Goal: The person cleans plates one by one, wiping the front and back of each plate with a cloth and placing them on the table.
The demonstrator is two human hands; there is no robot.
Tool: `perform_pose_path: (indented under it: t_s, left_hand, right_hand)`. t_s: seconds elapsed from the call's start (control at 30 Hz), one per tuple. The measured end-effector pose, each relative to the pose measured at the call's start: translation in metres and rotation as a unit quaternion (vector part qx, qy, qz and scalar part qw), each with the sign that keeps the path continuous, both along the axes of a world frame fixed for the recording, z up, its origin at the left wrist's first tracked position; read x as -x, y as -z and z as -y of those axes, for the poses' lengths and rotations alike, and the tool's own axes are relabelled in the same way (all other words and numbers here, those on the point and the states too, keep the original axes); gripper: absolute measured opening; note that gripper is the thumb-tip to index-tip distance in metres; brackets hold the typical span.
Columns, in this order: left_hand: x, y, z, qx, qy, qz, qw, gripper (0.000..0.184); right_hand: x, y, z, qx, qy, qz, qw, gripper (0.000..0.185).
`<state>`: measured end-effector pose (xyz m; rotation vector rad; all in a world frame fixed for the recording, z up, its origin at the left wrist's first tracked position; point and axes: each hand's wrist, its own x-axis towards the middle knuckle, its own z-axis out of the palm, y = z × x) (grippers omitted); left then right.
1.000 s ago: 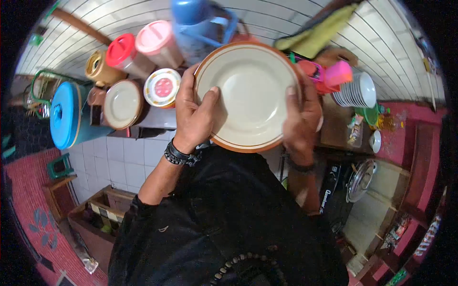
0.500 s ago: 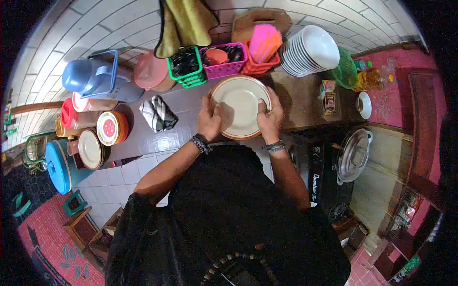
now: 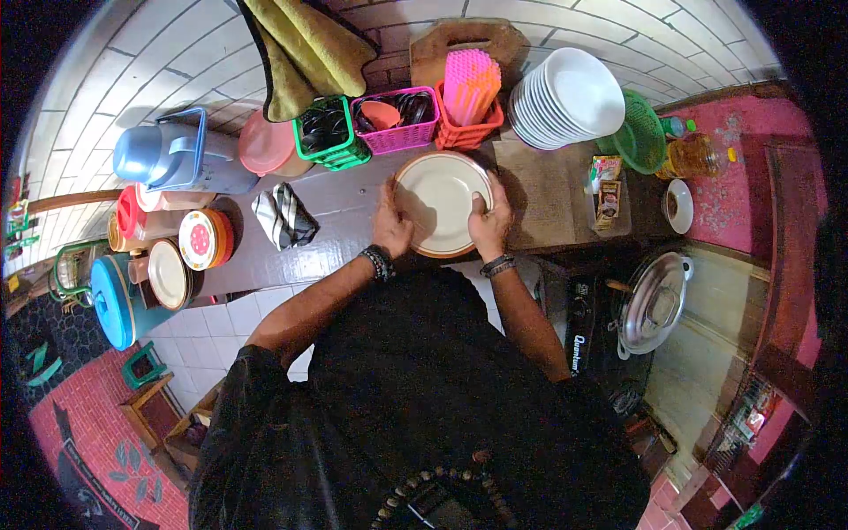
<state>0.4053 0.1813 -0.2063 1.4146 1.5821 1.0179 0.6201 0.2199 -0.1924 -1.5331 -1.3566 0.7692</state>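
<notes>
A cream plate (image 3: 442,203) with a brown rim is held between my two hands in front of my chest, at the front edge of the counter. My left hand (image 3: 391,223) grips its left rim, with the fingers partly hidden underneath. On the right rim, my right hand (image 3: 491,218) is closed, its thumb lying over the plate's upper face. The plate looks bare. Left of it, a folded black-and-white striped cloth (image 3: 283,216) lies on the grey counter (image 3: 340,208).
Along the wall stand a blue jug (image 3: 177,155), green (image 3: 333,132), magenta (image 3: 397,128) and red (image 3: 468,132) baskets, and stacked white bowls (image 3: 570,97). More plates (image 3: 170,274) are stacked at left. A lidded metal pot (image 3: 654,305) sits on the stove at right.
The view has shifted slightly. The plate stays between both hands, with the grip unchanged and the plate a little lower in view.
</notes>
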Motion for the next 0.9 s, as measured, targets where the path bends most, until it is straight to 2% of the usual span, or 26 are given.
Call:
perform_pose_path:
  t_s: [0.1,0.17,0.3,0.4,0.47,0.5,0.57,0.6,0.67,0.73,0.77,0.8,0.87,0.9]
  left_hand:
    - [-0.004,0.009,-0.001,-0.064,0.007,-0.041,0.997,0.092]
    - [-0.006,-0.003,-0.001,-0.019,0.007,-0.049,0.999,0.093]
    - [-0.005,-0.004,-0.005,0.024,0.009,-0.048,0.999,0.094]
    - [-0.004,0.000,-0.009,0.057,0.007,-0.047,0.997,0.096]
    - [-0.001,0.022,-0.010,-0.091,0.025,-0.051,0.994,0.097]
    - [-0.001,0.018,-0.011,-0.090,0.022,-0.053,0.994,0.097]
    - [-0.003,0.004,-0.013,0.014,0.021,-0.074,0.997,0.094]
    - [-0.001,0.008,-0.012,0.016,0.010,-0.080,0.997,0.094]
    - [0.008,0.019,-0.007,-0.010,0.032,-0.003,0.999,0.088]
    - [0.015,0.013,0.001,0.016,0.018,0.034,0.999,0.086]
    - [0.019,-0.010,0.007,0.032,-0.011,0.082,0.996,0.072]
    - [0.031,-0.030,0.014,0.033,-0.029,0.071,0.997,0.072]
    - [0.054,-0.055,0.030,0.211,-0.009,0.038,0.977,0.050]
    - [0.064,-0.057,0.044,0.178,-0.047,0.061,0.981,0.037]
  right_hand:
    - [-0.004,0.003,0.003,0.026,0.005,-0.002,1.000,0.051]
    - [-0.005,0.014,0.005,0.028,0.009,0.036,0.999,0.054]
    - [-0.004,-0.001,0.005,0.046,0.008,0.042,0.998,0.054]
    - [-0.001,-0.011,0.002,0.051,0.012,0.095,0.994,0.055]
    - [-0.002,-0.009,-0.002,0.058,0.016,0.086,0.994,0.055]
    - [-0.003,-0.007,-0.002,0.059,0.013,0.084,0.995,0.055]
    - [-0.005,0.000,-0.003,0.030,0.022,0.150,0.988,0.055]
    - [-0.005,-0.006,-0.006,0.070,0.018,0.138,0.988,0.056]
    - [-0.008,0.003,-0.007,0.029,0.019,0.193,0.981,0.058]
    - [0.000,-0.019,-0.006,-0.059,0.043,0.158,0.985,0.058]
    - [0.001,-0.026,-0.006,-0.119,0.043,0.206,0.970,0.057]
    - [0.004,-0.034,-0.006,-0.179,0.046,0.252,0.950,0.057]
    - [0.020,-0.060,-0.003,-0.172,-0.006,0.194,0.966,0.053]
    - [0.031,-0.068,-0.003,-0.183,-0.031,0.182,0.966,0.046]
